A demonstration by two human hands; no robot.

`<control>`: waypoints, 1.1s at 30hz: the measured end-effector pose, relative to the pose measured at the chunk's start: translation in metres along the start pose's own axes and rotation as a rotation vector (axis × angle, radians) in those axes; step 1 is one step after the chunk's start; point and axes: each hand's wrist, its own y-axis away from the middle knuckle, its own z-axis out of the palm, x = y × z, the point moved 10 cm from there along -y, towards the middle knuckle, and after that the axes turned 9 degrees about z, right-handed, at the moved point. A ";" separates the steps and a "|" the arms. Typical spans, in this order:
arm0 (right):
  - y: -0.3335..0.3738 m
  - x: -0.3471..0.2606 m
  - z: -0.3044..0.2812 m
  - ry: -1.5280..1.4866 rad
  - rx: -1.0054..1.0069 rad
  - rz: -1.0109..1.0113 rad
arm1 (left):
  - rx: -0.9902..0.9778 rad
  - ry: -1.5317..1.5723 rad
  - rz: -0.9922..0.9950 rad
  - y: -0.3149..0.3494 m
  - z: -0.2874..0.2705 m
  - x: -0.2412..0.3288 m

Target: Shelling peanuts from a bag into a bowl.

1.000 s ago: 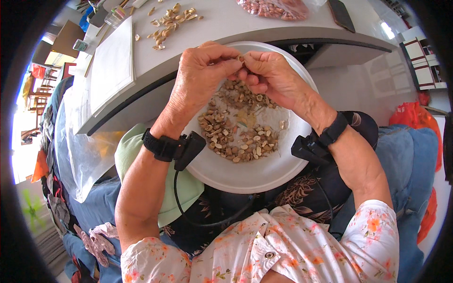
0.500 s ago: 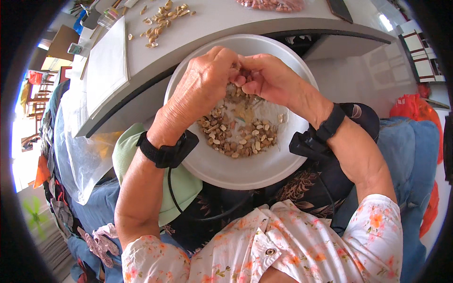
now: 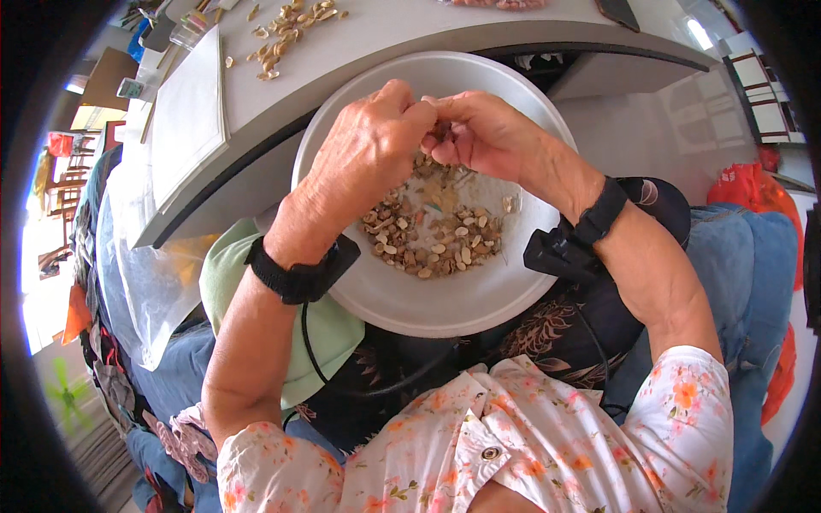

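Over the far half of a large pale basin (image 3: 428, 321), my left hand (image 3: 372, 137) and my right hand (image 3: 487, 137) meet fingertip to fingertip. Both are closed in a pinch around a small brown peanut (image 3: 441, 130), mostly covered by the fingers. My left hand's back faces up and hides its fingertips; curled fingers show on my right hand. Below them, broken peanut shells (image 3: 419, 256) lie spread over the basin's bottom, pale insides up on several. The basin rests on my lap, its far rim by the desk edge.
On the white desk (image 3: 359, 51) lie a scatter of peanuts or shells (image 3: 286, 34), a bag of reddish kernels (image 3: 500, 3) and a white board or paper stack (image 3: 190, 120). A light green cloth (image 3: 321, 342) hangs left of the basin. Dark straps with cables circle both wrists.
Both hands stay together over the basin, their fingers shifting slightly around the peanut. The desk and basin sit a little higher in the picture now.
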 end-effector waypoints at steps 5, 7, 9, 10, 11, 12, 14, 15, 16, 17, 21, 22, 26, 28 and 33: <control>-0.001 0.001 0.005 0.018 -0.029 0.006 | 0.022 0.043 -0.130 0.005 -0.004 -0.022; -0.002 -0.001 -0.003 0.096 0.000 -0.006 | 0.074 0.136 -0.205 0.006 -0.006 -0.028; -0.001 -0.002 -0.005 0.174 0.025 -0.011 | 0.021 0.107 -0.219 0.010 -0.003 -0.033; 0.002 -0.008 -0.007 0.190 0.081 -0.049 | -0.030 0.074 -0.232 0.014 0.000 -0.037; 0.006 -0.015 -0.009 0.207 0.136 -0.086 | -0.082 0.088 -0.247 0.019 0.007 -0.041; 0.009 -0.020 -0.009 0.206 0.136 -0.084 | -0.083 0.089 -0.250 0.022 0.011 -0.044; 0.017 -0.034 -0.022 0.154 0.185 -0.094 | -0.341 -0.003 -0.330 0.039 0.042 -0.055; 0.019 -0.039 -0.021 0.125 0.135 -0.107 | -0.354 -0.011 -0.307 0.042 0.046 -0.052; 0.021 -0.041 -0.023 0.124 0.135 -0.104 | -0.355 -0.010 -0.309 0.044 0.048 -0.052; 0.024 -0.049 -0.024 0.148 0.144 -0.153 | -0.486 -0.004 -0.307 0.050 0.061 -0.053; 0.025 -0.063 -0.041 0.147 0.128 -0.219 | -0.740 0.076 -0.293 0.073 0.091 -0.054; 0.026 -0.063 -0.039 0.106 0.107 -0.209 | -0.742 0.075 -0.293 0.072 0.090 -0.054; 0.029 -0.068 -0.043 0.145 0.128 -0.237 | -0.788 0.110 -0.308 0.081 0.096 -0.065; 0.029 -0.067 -0.043 0.134 0.121 -0.238 | -0.649 0.037 -0.330 0.069 0.082 -0.073; 0.023 -0.065 -0.042 0.170 0.110 -0.226 | -0.737 -0.126 -0.424 0.069 0.092 -0.101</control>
